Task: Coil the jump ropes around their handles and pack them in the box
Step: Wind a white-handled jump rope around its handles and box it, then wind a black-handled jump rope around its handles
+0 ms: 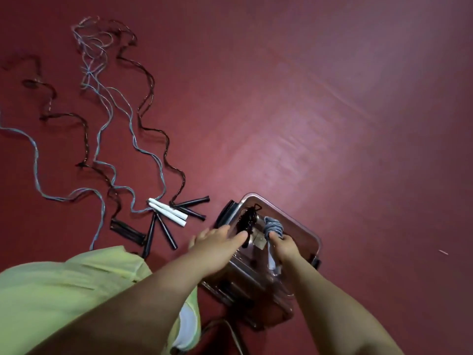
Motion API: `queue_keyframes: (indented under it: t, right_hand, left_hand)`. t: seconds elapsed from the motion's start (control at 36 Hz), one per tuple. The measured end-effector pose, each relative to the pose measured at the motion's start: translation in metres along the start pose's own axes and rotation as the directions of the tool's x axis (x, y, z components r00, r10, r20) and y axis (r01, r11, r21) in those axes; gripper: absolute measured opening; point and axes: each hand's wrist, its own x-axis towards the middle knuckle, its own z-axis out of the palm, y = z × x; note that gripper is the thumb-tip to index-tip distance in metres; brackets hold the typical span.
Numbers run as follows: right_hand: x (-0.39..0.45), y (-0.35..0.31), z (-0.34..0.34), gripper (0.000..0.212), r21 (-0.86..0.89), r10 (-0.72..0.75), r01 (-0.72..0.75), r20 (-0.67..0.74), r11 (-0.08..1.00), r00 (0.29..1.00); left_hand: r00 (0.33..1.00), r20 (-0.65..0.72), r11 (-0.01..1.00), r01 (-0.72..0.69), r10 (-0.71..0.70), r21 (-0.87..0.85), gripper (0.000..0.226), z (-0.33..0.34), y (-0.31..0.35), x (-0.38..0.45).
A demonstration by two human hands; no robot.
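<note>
I see grey coiled rope (274,226) inside clear box (311,233), gripped by right hand (286,245), coil at its 12 o'clock. Black coiled rope (247,221) in box, at 1 o'clock of left hand (217,240); fingers straight, tips touching it. Loose ropes (107,119) and handles (167,212) on red floor (332,98), 10 o'clock of box.

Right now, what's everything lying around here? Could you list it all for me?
Clear box: one, transparent, on the floor under both hands.
Coiled black rope: one, black, inside the box, left side.
Coiled grey rope: one, grey-blue with white handles, in the box, gripped by the right hand.
White handles: two, white, on the floor left of the box.
Black handles: at least five, black, fanned around the white ones.
Loose ropes: several, grey-blue and dark, trailing up-left across the floor.
Floor: red.
Garment: yellow-green, lower left.
Left hand: open, reaching over the box.
Right hand: grips the grey rope.
</note>
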Motion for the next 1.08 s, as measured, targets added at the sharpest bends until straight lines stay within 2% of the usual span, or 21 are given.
queue_keyframes:
  t: [0.08,0.19,0.33,0.36,0.47,0.5,0.53,0.58,0.67,0.75,0.89,1.0,1.08]
  right_hand:
    - [0.027,-0.003,0.01,0.02,-0.028,0.033,-0.034,-0.045,0.999,0.998]
    - [0.044,-0.002,0.031,0.04,-0.014,0.083,-0.084,-0.073,0.996,0.994]
    - [0.043,-0.002,0.042,0.043,-0.011,0.13,-0.131,-0.064,0.991,0.989]
    - [0.041,-0.002,0.043,0.044,0.0,0.127,-0.127,-0.058,0.992,0.99]
    - [0.033,0.004,0.042,0.07,0.048,0.072,-0.069,-0.06,0.996,0.996]
    - [0.02,-0.009,0.043,0.063,0.109,0.06,-0.052,-0.073,0.993,0.996]
    - [0.01,-0.013,0.042,0.047,0.141,0.034,-0.023,-0.074,0.99,0.997]
    - [-0.009,-0.027,0.045,0.022,0.125,-0.046,0.053,-0.065,0.991,0.997]
    - [-0.034,-0.053,0.054,0.018,0.149,-0.198,0.2,-0.031,0.968,0.98]
    - [-0.066,-0.091,0.069,0.022,0.102,-0.324,0.318,0.051,0.943,0.945]
    - [-0.121,-0.16,0.104,0.007,0.082,-0.493,0.487,0.213,0.869,0.844]
    - [-0.165,-0.207,0.143,0.012,0.067,-0.585,0.607,0.365,0.792,0.724]
    - [-0.195,-0.235,0.18,0.02,-0.016,-0.591,0.695,0.514,0.718,0.622]
  left_hand:
    - [1.0,0.003,0.998,-0.003,0.003,-0.06,0.064,-0.001,-0.011,0.012]
    - [0.998,0.028,0.978,0.063,-0.059,-0.198,0.092,-0.003,-0.028,0.024]
    - [0.993,0.071,0.962,0.106,-0.09,-0.252,0.097,-0.006,-0.042,0.029]
    - [0.994,0.064,0.956,0.104,-0.09,-0.274,0.094,-0.008,-0.043,0.029]
    - [0.999,-0.051,0.913,-0.027,0.006,-0.407,0.051,-0.017,-0.04,0.027]
    - [0.996,-0.083,0.905,-0.06,0.028,-0.421,0.048,-0.024,-0.039,0.025]
    - [0.994,-0.1,0.904,-0.085,0.047,-0.42,0.046,-0.024,-0.036,0.027]
    - [0.987,-0.15,0.903,-0.121,0.063,-0.411,0.044,-0.036,-0.033,0.023]
    - [0.974,-0.217,0.879,-0.161,0.068,-0.449,0.044,-0.06,-0.033,0.016]
    - [0.954,-0.286,0.868,-0.22,0.096,-0.446,0.044,-0.094,-0.041,0.002]
    - [0.879,-0.465,0.841,-0.326,0.101,-0.433,0.043,-0.159,-0.086,-0.032]
    - [0.801,-0.598,0.838,-0.347,0.03,-0.422,0.042,-0.187,-0.15,-0.063]
    - [0.772,-0.63,0.797,-0.329,-0.082,-0.507,0.045,-0.188,-0.206,-0.084]
